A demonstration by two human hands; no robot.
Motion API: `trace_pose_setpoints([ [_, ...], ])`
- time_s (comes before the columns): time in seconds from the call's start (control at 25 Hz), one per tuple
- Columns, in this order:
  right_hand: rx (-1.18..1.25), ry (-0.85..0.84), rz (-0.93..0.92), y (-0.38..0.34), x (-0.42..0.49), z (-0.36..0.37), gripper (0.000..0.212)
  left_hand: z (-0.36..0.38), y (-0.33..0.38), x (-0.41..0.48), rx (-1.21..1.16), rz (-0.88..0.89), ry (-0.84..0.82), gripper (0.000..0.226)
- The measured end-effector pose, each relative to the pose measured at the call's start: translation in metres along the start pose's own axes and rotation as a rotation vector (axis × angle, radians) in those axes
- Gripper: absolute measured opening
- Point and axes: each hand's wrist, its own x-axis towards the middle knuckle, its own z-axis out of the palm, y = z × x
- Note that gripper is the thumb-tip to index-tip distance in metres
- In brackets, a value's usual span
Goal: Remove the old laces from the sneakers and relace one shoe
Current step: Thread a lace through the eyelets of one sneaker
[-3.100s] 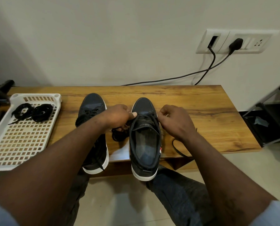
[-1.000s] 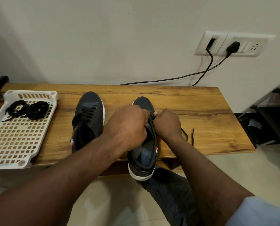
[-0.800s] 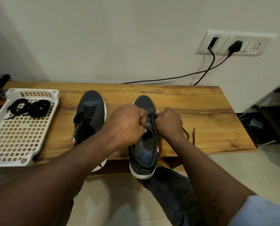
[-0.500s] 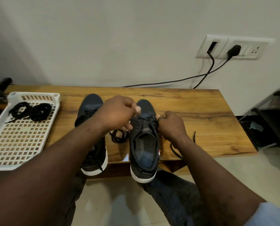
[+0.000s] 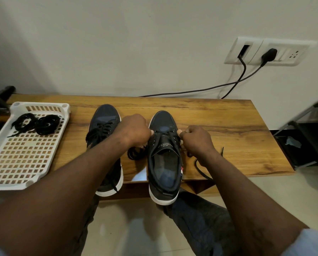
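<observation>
Two dark sneakers with white soles stand side by side on the wooden bench (image 5: pixel 228 130), heels toward me. The left sneaker (image 5: pixel 103 126) is fully laced. The right sneaker (image 5: pixel 163 159) has a black lace (image 5: pixel 165 133) crossing only its front eyelets. My left hand (image 5: pixel 134 131) pinches the lace at the shoe's left side, with slack coiled below (image 5: pixel 136 154). My right hand (image 5: pixel 197 139) pinches the other end at the right side; its tail (image 5: pixel 200 169) trails over the bench edge.
A white slotted plastic tray (image 5: pixel 21 163) sits at the bench's left end with two bundled black laces (image 5: pixel 36 123) in it. Black cables (image 5: pixel 191 90) run from a wall socket (image 5: pixel 269 52) behind the bench. A dark rack (image 5: pixel 310 133) stands at right.
Both hands worked over the right sneaker's front eyelets, then drew apart to either side, pulling the lace taut across the front. The left sneaker and tray stayed put.
</observation>
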Motion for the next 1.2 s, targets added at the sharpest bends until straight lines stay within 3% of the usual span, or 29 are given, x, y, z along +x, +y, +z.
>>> trace_pose_setpoints([
  [0.12,-0.115,-0.005,0.010,0.002,-0.001,0.004,0.025,-0.002,-0.003,0.001,0.123,-0.047,0.028,0.014],
  [0.36,-0.103,-0.001,0.000,0.001,-0.002,-0.005,0.026,0.001,-0.001,-0.006,-0.054,-0.080,-0.038,0.020],
  [0.52,0.175,0.026,-0.073,-0.012,-0.008,-0.024,0.014,-0.014,0.004,-0.015,-0.127,-0.043,-0.094,0.020],
  [0.68,0.499,0.013,-0.169,-0.040,-0.018,-0.045,0.006,-0.041,0.009,-0.020,-0.212,0.013,0.007,0.010],
  [0.84,0.658,0.000,-0.279,-0.051,-0.027,-0.057,0.008,-0.064,0.011,-0.023,-0.637,0.080,0.007,0.006],
  [1.0,0.740,0.026,-0.339,-0.056,-0.030,-0.060,0.016,-0.065,0.014,-0.025,-0.898,0.086,0.032,0.008],
  [1.12,0.776,0.030,-0.379,-0.057,-0.032,-0.059,0.016,-0.062,0.014,-0.020,-0.746,0.121,0.227,0.008],
  [1.2,0.828,0.034,-0.408,-0.059,-0.032,-0.060,0.014,-0.059,0.011,-0.017,-0.367,0.124,0.461,0.020],
])
